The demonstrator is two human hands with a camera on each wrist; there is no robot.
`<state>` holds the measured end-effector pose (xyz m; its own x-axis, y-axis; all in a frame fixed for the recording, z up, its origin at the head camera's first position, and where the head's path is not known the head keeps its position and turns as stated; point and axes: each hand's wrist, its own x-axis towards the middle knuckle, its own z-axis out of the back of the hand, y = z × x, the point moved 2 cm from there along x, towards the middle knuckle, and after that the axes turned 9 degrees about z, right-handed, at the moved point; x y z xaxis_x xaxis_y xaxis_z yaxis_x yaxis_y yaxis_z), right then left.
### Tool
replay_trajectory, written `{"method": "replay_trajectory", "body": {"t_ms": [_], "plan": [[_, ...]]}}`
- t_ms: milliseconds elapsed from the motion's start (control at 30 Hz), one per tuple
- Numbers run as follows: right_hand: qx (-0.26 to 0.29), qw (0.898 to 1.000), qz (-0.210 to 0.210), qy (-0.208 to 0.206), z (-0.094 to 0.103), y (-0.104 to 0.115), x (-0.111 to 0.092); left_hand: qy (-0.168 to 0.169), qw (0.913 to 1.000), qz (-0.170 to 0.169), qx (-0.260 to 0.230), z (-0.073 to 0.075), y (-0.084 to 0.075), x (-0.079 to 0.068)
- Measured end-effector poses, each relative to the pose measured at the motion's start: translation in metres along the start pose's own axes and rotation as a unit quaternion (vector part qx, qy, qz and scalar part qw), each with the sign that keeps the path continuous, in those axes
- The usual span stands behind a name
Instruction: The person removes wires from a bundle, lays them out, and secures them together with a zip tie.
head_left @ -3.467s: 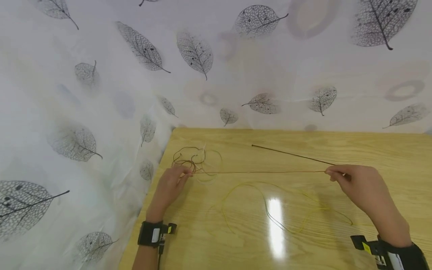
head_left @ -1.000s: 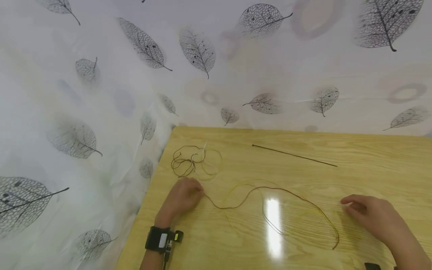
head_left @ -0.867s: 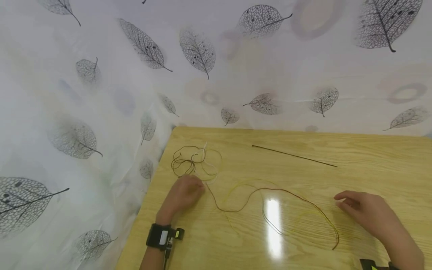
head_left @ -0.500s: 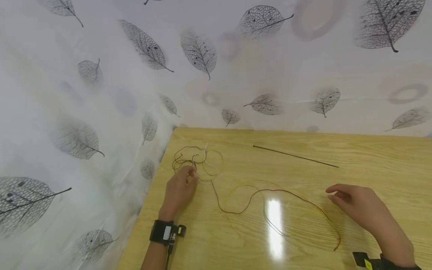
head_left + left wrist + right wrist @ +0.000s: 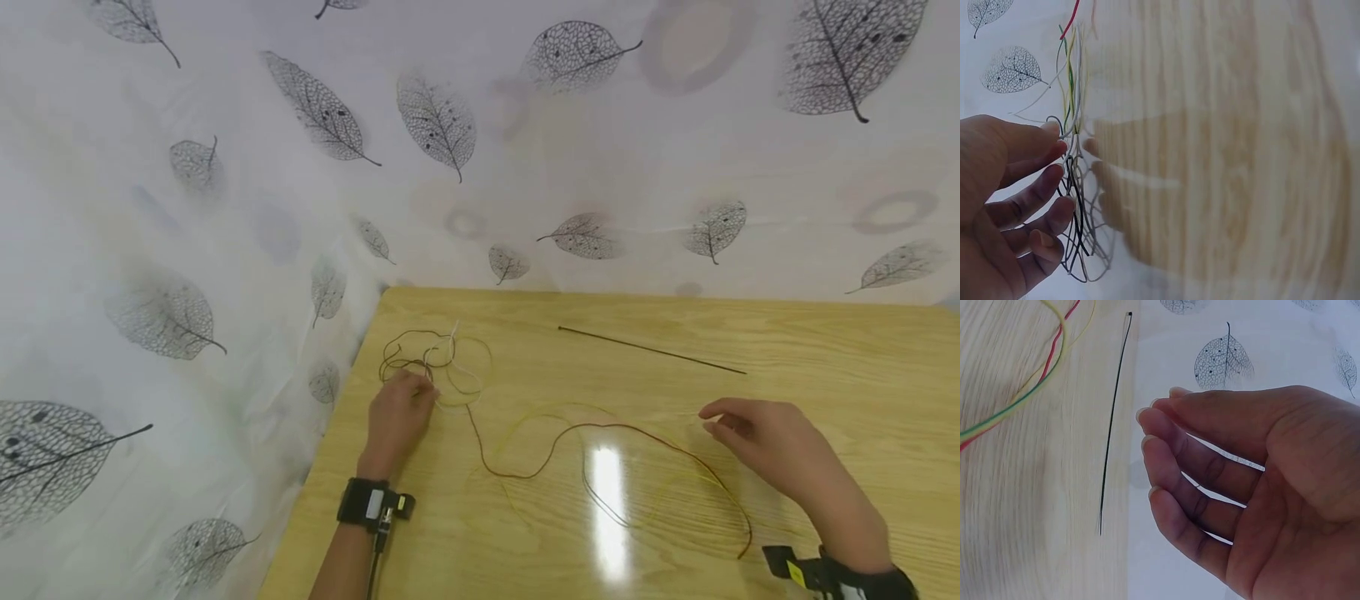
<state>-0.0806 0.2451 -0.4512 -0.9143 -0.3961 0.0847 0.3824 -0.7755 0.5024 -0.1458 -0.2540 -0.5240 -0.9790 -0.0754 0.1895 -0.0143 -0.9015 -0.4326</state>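
My left hand (image 5: 401,412) is at the tangle of thin cords (image 5: 438,346) at the table's left end. In the left wrist view, its thumb and index fingertips are right at a dark cord loop (image 5: 1054,119) beside white, green and yellow strands; I cannot tell whether they pinch it. The other fingers bend loosely. A red cord (image 5: 517,477) lies in a wavy line from near this hand toward the right. My right hand (image 5: 772,437) hovers over the table, fingers loosely curved and holding nothing, as the right wrist view (image 5: 1210,469) shows.
A dark, thin, straight piece (image 5: 652,348) with a black tip lies toward the back. Yellow (image 5: 510,433) and green (image 5: 600,500) cords lie in loose curves mid-table, partly under the red one. Leaf-patterned sheeting (image 5: 465,125) borders the wooden table (image 5: 862,350) behind and at left.
The red cord, earlier stretched between both hands, was let go by the right, then the left, and lies on the table. My left hand has moved back to the tangle; the right drifted left.
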Motion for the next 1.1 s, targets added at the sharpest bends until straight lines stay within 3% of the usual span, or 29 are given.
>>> {"method": "replay_trajectory", "body": {"t_ms": [200,300,467,600,800,933,1100], "plan": [[0.003,1.000,0.020,0.004,0.001,0.014,0.015,-0.017,0.9990,0.026,-0.033,0.009,-0.007,0.010],[-0.006,0.999,0.037,0.002,0.002,0.025,0.027,-0.038,0.9982,0.010,-0.045,0.019,-0.016,0.019],[-0.024,0.998,0.061,0.013,-0.004,0.056,0.056,-0.083,0.9919,-0.077,-0.057,0.034,-0.041,0.030],[-0.002,0.995,0.089,0.042,-0.022,0.088,0.086,-0.107,0.9788,-0.158,-0.074,0.040,-0.073,0.029],[-0.018,0.987,0.147,0.058,-0.045,0.138,0.127,-0.090,0.9548,-0.265,-0.100,0.036,-0.114,0.019],[-0.048,0.983,0.174,0.033,-0.052,0.157,0.141,-0.088,0.9432,-0.299,-0.114,0.032,-0.127,0.014],[-0.083,0.980,0.181,0.001,-0.057,0.167,0.152,-0.085,0.9403,-0.300,-0.136,0.033,-0.130,0.013]]}}
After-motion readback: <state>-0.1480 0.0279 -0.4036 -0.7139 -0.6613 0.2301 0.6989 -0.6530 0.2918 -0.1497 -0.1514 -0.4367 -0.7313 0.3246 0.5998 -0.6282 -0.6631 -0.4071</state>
